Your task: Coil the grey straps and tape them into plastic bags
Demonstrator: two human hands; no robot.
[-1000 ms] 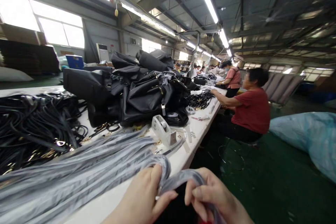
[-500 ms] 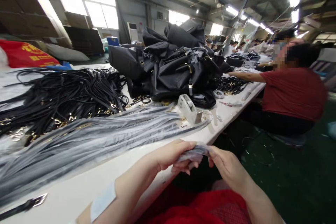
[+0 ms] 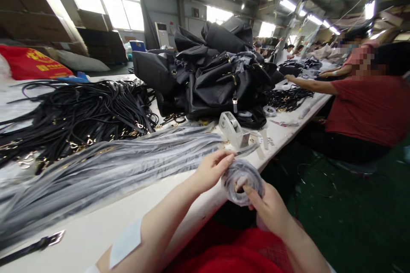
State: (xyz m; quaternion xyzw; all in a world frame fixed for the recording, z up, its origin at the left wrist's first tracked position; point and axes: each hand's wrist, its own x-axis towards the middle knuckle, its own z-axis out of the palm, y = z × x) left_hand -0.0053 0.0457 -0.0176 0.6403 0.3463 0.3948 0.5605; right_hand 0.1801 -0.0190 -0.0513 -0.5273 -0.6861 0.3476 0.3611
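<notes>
Just off the near edge of the white table (image 3: 96, 230), I am holding a coiled grey strap in clear wrapping (image 3: 242, 179) between both hands. My left hand (image 3: 211, 169) is gripping the coil's left side, fingers curled together over its top edge. My right hand (image 3: 267, 209) is coming up from below, thumb and forefinger pinching the coil's lower right rim. The coil is hanging in the air in front of my red top, not touching the table.

On the table just beyond my left hand, a long spread of grey wrapped straps (image 3: 112, 166) is lying flat. A white tape dispenser (image 3: 233, 130) is standing just beside their far end. Behind it a heap of black bags (image 3: 211, 76) is piled high, and to the left a tangle of black straps with gold clasps (image 3: 77, 115) is sprawling. Farther down the table, a person in a red shirt (image 3: 368, 108) is sitting with an arm reaching over the tabletop.
</notes>
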